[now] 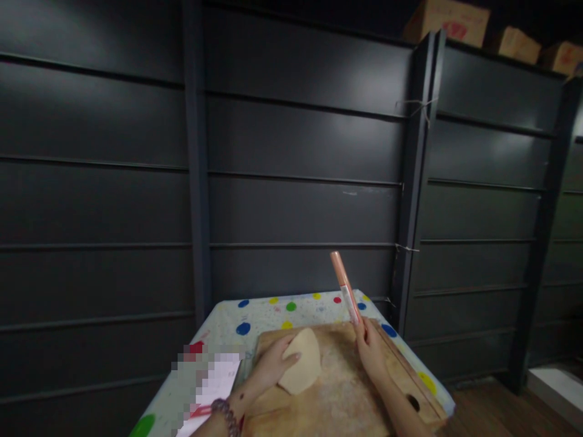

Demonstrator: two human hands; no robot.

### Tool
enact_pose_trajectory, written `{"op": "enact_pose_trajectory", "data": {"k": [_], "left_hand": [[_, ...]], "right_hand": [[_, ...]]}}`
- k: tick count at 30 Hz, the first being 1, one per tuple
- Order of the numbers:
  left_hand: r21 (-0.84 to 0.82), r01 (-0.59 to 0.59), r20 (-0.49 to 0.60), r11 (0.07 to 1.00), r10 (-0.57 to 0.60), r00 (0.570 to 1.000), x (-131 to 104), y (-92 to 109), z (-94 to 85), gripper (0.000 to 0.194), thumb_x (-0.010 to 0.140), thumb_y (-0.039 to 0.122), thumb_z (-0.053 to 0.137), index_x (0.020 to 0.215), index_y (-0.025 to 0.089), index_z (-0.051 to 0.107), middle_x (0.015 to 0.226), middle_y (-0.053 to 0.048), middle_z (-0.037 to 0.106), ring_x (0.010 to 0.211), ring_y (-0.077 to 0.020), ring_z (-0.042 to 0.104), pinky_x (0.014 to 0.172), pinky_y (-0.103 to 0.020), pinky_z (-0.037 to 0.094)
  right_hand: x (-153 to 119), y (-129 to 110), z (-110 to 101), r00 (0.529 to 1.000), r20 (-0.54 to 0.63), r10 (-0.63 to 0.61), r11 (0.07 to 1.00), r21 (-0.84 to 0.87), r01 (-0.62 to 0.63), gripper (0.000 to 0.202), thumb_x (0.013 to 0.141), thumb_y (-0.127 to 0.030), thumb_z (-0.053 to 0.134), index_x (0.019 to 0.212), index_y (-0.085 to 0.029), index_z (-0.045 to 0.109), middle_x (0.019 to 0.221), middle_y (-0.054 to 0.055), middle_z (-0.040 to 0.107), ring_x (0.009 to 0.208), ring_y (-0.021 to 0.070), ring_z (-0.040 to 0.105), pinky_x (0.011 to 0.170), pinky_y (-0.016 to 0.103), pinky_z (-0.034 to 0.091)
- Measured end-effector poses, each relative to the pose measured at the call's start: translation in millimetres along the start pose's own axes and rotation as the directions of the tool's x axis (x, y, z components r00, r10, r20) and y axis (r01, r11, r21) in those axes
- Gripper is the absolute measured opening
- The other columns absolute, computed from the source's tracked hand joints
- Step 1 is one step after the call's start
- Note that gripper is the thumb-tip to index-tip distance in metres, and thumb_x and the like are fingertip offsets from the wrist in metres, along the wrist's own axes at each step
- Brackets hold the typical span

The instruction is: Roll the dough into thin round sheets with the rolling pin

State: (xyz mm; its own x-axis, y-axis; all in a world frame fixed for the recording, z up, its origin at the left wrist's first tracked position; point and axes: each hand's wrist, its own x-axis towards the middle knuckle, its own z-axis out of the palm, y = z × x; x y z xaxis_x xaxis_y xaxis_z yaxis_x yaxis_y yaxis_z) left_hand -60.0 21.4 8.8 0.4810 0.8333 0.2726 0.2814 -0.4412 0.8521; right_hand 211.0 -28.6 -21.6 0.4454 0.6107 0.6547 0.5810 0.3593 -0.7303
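Observation:
My left hand (277, 362) holds a flat, pale sheet of dough (306, 364) by its left side, with the thumb lying over the top face. The dough is tilted up above a wooden board (339, 382), and the fingers behind it are partly hidden. To the right, my right hand (370, 343) is closed round the lower end of a slim rolling pin (345, 285). The pin points up and away, lifted off the board, and has a pale printed band along its middle.
A spotted cloth (262, 312) covers the table under the board. At the left lies a pale sheet or screen (221, 379), partly blurred out. A dark panelled wall (300, 212) rises behind the table. Cardboard boxes (449, 24) sit high at the right.

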Motion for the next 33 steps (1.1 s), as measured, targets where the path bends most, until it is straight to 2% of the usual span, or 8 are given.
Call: {"op": "enact_pose_trajectory", "data": {"k": [5,11,15,20,25,27,30,33], "left_hand": [[0.176,-0.097,0.008,0.980,0.097,0.995,-2,6,-3.0,0.042,0.079,0.036,0.062,0.117,0.021,0.069,0.123,-0.008,0.070,0.112,-0.0262,0.063,0.100,-0.036,0.045],[0.031,-0.046,0.049,0.998,0.045,0.998,-6,14,-0.5,0.043,0.082,0.052,0.060,0.106,0.018,0.071,0.112,-0.009,0.073,0.108,-0.0260,0.064,0.092,-0.034,0.049],[-0.025,-0.043,0.109,0.999,0.046,0.993,-1,0,3.8,0.042,0.084,0.053,0.058,0.106,0.017,0.068,0.111,-0.008,0.072,0.101,-0.0228,0.066,0.087,-0.031,0.052],[0.423,-0.162,0.119,0.891,0.123,0.985,0,-17,3.5,0.029,0.090,0.037,0.052,0.109,0.024,0.070,0.117,-0.006,0.071,0.112,-0.0244,0.061,0.103,-0.038,0.044],[0.681,-0.205,0.096,0.703,0.191,0.977,-12,1,4.3,0.045,0.085,0.026,0.058,0.130,0.025,0.061,0.142,-0.008,0.056,0.130,-0.0310,0.047,0.113,-0.052,0.033],[0.655,-0.277,0.155,0.703,0.234,0.960,-17,11,7.8,0.057,0.086,0.028,0.060,0.142,0.030,0.049,0.152,-0.004,0.044,0.138,-0.0297,0.038,0.117,-0.051,0.027],[0.531,-0.407,0.374,0.744,0.225,0.900,-22,18,17.0,0.062,0.089,0.033,0.058,0.148,0.035,0.039,0.156,0.001,0.038,0.144,-0.0255,0.031,0.121,-0.044,0.023],[0.493,-0.412,0.481,0.766,0.155,0.863,-28,17,24.9,0.065,0.088,0.035,0.059,0.149,0.034,0.037,0.157,-0.001,0.036,0.144,-0.0267,0.031,0.121,-0.043,0.026]], "right_hand": [[-1,0,1,1.000,0.012,-0.003,1.000,0.008,0.003,0.041,0.095,-0.055,0.039,0.091,-0.022,0.063,0.082,0.005,0.065,0.078,0.0237,0.058,0.072,0.035,0.045],[2,1,3,0.997,0.057,-0.053,0.998,-0.037,0.055,0.037,0.093,-0.050,0.040,0.097,-0.021,0.064,0.086,0.006,0.067,0.080,0.0240,0.059,0.075,0.036,0.046],[6,11,5,0.998,0.022,-0.057,0.992,-0.115,0.059,0.037,0.092,-0.049,0.041,0.097,-0.022,0.065,0.086,0.007,0.066,0.083,0.0249,0.058,0.077,0.037,0.046],[6,24,7,0.998,-0.010,-0.065,0.989,-0.134,0.063,0.039,0.093,-0.051,0.040,0.097,-0.021,0.065,0.087,0.007,0.065,0.085,0.0260,0.057,0.079,0.037,0.044],[4,21,6,0.999,0.023,-0.031,0.993,-0.112,0.034,0.040,0.093,-0.053,0.041,0.097,-0.022,0.064,0.084,0.006,0.064,0.081,0.0256,0.057,0.075,0.036,0.044],[4,16,4,0.999,0.035,-0.039,0.992,-0.121,0.043,0.040,0.093,-0.054,0.041,0.094,-0.022,0.065,0.082,0.006,0.064,0.079,0.0257,0.057,0.074,0.036,0.044],[5,9,2,0.998,0.018,-0.065,0.985,-0.161,0.067,0.043,0.092,-0.056,0.041,0.090,-0.022,0.066,0.079,0.007,0.065,0.078,0.0261,0.057,0.074,0.037,0.044],[6,3,1,0.997,-0.001,-0.074,0.981,-0.178,0.073,0.045,0.091,-0.059,0.041,0.086,-0.023,0.066,0.075,0.007,0.064,0.075,0.0264,0.058,0.071,0.037,0.045]]}}
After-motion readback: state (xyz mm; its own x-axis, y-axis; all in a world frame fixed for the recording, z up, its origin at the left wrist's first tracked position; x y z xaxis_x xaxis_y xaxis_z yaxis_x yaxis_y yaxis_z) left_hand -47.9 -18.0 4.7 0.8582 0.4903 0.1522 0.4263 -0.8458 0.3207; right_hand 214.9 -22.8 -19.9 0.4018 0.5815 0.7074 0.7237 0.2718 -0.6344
